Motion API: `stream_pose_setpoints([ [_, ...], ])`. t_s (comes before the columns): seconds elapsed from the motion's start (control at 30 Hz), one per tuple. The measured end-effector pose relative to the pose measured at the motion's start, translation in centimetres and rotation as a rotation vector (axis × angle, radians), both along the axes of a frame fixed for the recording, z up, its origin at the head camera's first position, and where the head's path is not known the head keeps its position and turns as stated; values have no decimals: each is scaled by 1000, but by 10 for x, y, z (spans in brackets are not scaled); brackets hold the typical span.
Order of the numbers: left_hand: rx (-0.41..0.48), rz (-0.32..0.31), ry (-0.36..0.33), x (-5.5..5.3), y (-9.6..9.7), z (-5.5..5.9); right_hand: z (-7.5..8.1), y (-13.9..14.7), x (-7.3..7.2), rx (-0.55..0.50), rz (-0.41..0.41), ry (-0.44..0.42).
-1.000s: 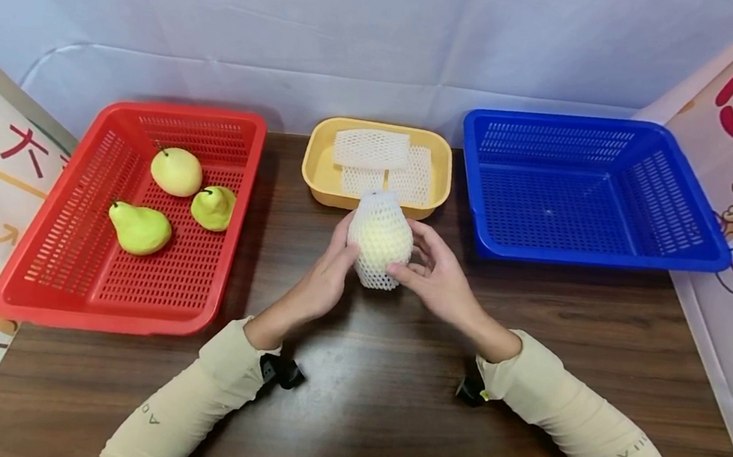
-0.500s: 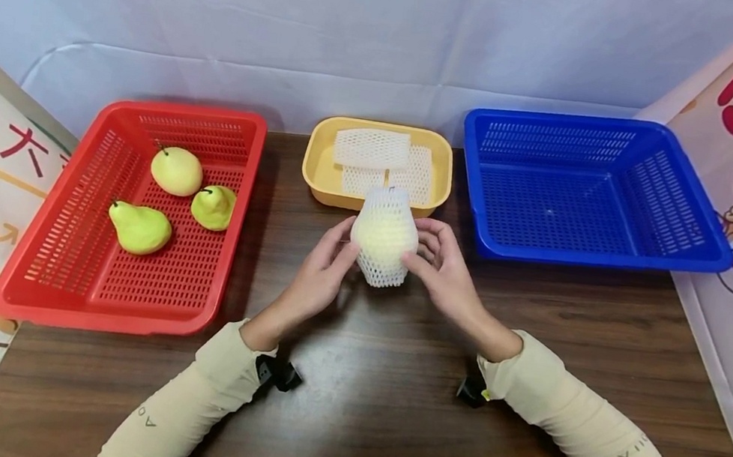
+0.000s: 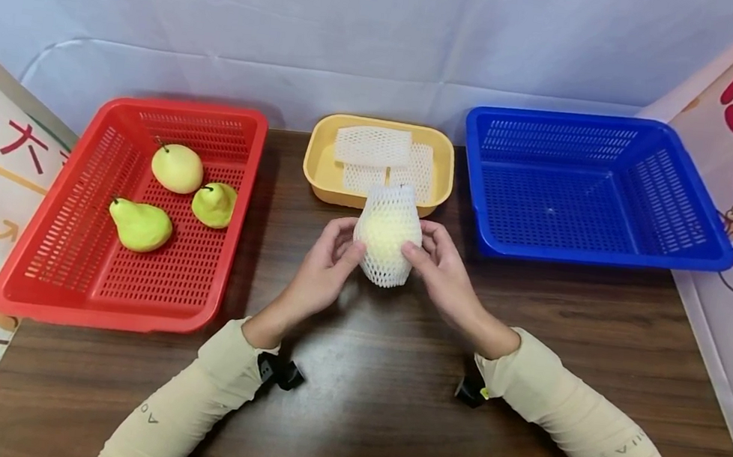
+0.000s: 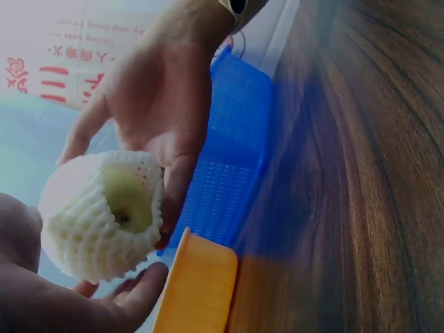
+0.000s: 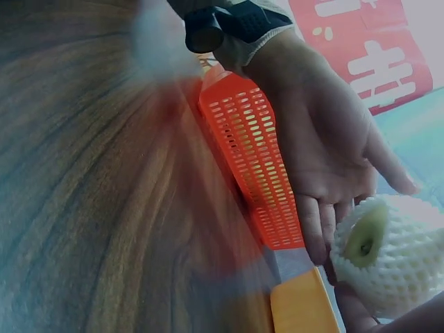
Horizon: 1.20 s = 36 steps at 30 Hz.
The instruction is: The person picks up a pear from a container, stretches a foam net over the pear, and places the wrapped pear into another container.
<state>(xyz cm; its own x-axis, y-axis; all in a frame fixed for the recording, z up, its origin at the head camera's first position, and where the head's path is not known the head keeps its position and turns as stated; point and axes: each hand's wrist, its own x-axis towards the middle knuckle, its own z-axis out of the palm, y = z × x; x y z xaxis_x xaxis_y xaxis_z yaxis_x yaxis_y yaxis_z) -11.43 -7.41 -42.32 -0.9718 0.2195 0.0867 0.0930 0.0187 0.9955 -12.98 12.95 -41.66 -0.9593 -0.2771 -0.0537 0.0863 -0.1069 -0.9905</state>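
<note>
Between both hands, above the table, is a pear inside a white foam net sleeve. The net covers its sides, while the pear's bottom end shows through the net's open end in both wrist views. My left hand holds it from the left, thumb on the near face and fingers behind. From the other side my right hand grips it the same way. Just beyond, a yellow tray contains several flat foam nets.
On the left stands a red basket with three pears, one of them a green pear. A blue basket sits at the right rear. Behind everything hangs a pale cloth backdrop.
The netted pear has shifted slightly to the right and its net's lower end has tilted a little. Both hands have adjusted their hold around it; baskets and tray stay put.
</note>
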Motion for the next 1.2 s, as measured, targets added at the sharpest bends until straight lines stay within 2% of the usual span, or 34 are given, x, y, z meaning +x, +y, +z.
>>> stream_pose_setpoints([
  [0.1, 32, 19, -9, 0, 1, 1, 0, -1, -1, -39, -6, -36],
  [0.23, 71, 44, 17, -1, 2, -1, 1, -1, -2, -65, -17, -52],
  [0.4, 94, 67, 41, -2, 3, -4, 2, -1, -1, -7, -42, -32],
  [0.5, 104, 79, 35, -3, 3, -5, 2, -1, -1, -17, -77, -26],
  [0.6, 79, 58, 9, -4, 3, -4, 1, -1, -1, -76, -92, -43],
  [0.67, 62, 17, -12, -4, 2, -3, 1, -2, 0, -116, -81, -69],
  [0.73, 51, -26, -25, -4, 2, -3, 0, -2, 0, -135, -56, -94],
  [0.83, 52, -47, -17, -4, 2, -3, 0, -4, 1, -128, -37, -114],
  [1.03, 68, 26, 43, -4, 2, -6, 1, -5, 0, 7, -108, -55],
  [1.2, 100, 85, 84, -4, 2, -7, 4, -4, 0, -42, -127, -48],
])
